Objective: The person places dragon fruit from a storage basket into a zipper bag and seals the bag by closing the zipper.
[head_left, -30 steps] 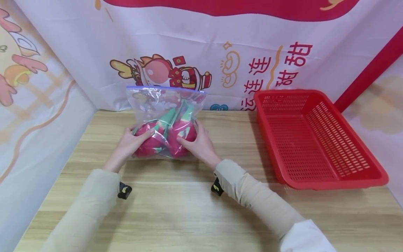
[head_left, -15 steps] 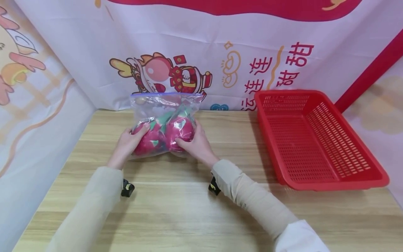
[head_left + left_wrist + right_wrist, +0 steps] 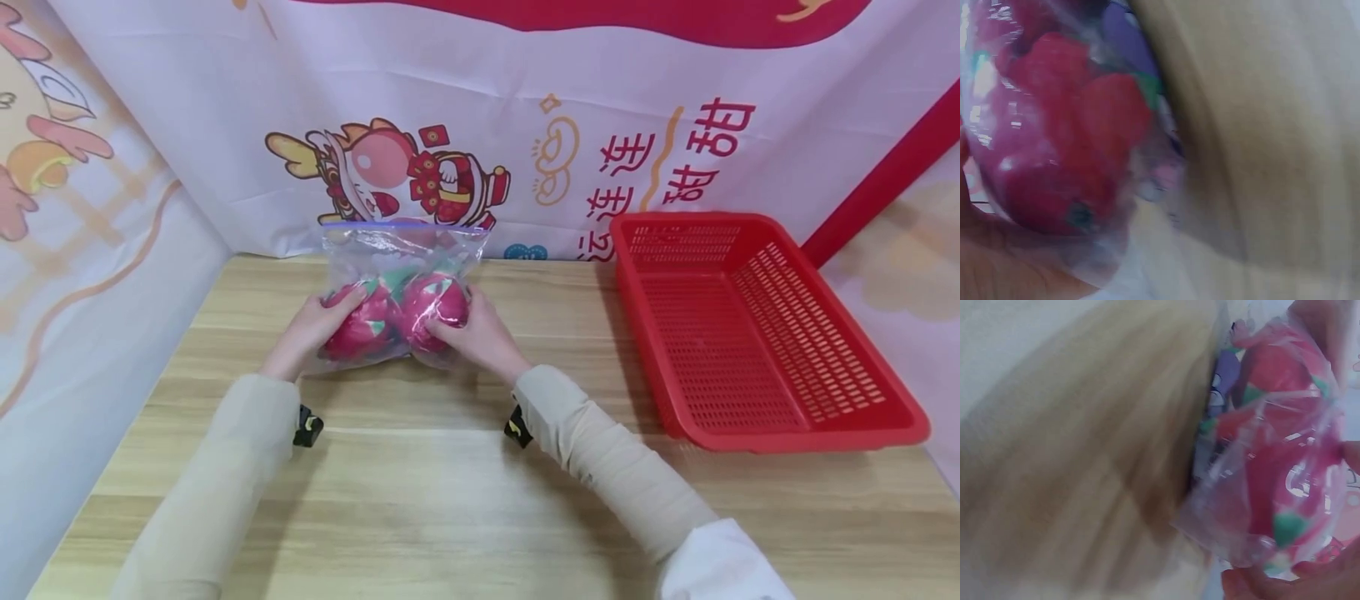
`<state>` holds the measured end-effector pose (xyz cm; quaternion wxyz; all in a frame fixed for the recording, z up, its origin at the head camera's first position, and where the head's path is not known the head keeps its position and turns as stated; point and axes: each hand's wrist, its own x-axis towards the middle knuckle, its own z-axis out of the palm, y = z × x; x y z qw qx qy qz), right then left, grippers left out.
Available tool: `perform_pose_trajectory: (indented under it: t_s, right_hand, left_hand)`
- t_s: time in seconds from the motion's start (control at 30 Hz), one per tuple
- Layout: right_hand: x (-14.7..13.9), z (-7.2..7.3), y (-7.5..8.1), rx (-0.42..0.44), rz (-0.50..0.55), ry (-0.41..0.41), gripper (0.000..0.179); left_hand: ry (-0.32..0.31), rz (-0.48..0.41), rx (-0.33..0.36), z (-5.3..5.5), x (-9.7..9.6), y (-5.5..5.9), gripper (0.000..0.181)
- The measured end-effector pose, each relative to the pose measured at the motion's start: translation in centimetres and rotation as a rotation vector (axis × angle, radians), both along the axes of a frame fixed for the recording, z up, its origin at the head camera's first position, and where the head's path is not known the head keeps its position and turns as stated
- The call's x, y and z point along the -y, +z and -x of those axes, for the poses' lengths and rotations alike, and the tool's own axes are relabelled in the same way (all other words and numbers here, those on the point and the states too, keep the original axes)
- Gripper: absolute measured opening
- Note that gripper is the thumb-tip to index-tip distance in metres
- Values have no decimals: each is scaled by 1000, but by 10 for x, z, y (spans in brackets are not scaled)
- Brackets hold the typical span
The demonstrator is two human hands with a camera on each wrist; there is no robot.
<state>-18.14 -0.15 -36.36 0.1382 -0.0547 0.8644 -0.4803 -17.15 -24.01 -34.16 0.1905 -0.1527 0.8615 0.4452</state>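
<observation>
Both hands hold a clear zip bag (image 3: 352, 254) with a purple-blue top seal, near the back of the wooden table (image 3: 420, 492). Inside it are two magenta dragon fruits with green scale tips, a left one (image 3: 366, 327) and a right one (image 3: 438, 302). My left hand (image 3: 311, 329) grips the bag's left side, thumb over the front of the left fruit. On the opposite side my right hand (image 3: 483, 335) grips the right fruit through the plastic, its thumb also in front. The left wrist view shows the crinkled plastic (image 3: 1100, 259) in the left palm. Most fingertips are hidden behind the bag.
A red perforated plastic basket (image 3: 750, 350) stands to the right on the table. Behind the bag hangs a white printed cloth (image 3: 517, 142) with a cartoon figure and red characters. Another printed cloth (image 3: 142, 267) borders the table on the left.
The bag's top seal has dropped and the bag leans back more. The fruits' leafy tops have tipped away from the camera. Both hands keep their hold on the sides.
</observation>
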Motion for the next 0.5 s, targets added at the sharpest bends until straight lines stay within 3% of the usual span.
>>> perform_pose_trajectory:
  t_s: [0.1, 0.2, 0.33, 0.5]
  right_hand:
    - [-3, 3, 11, -19, -50, 10, 91]
    - [-9, 8, 27, -39, -60, -7, 92]
    - [-20, 18, 55, -72, -43, -66, 91]
    - [-39, 32, 95, -125, -40, -130, 87]
  left_hand:
    - [-17, -16, 6, 2, -4, 8, 106]
    - [-59, 31, -6, 7, -10, 19, 96]
    - [-88, 132, -103, 16, -24, 36, 77]
    - [-33, 279, -179, 29, -44, 55, 87]
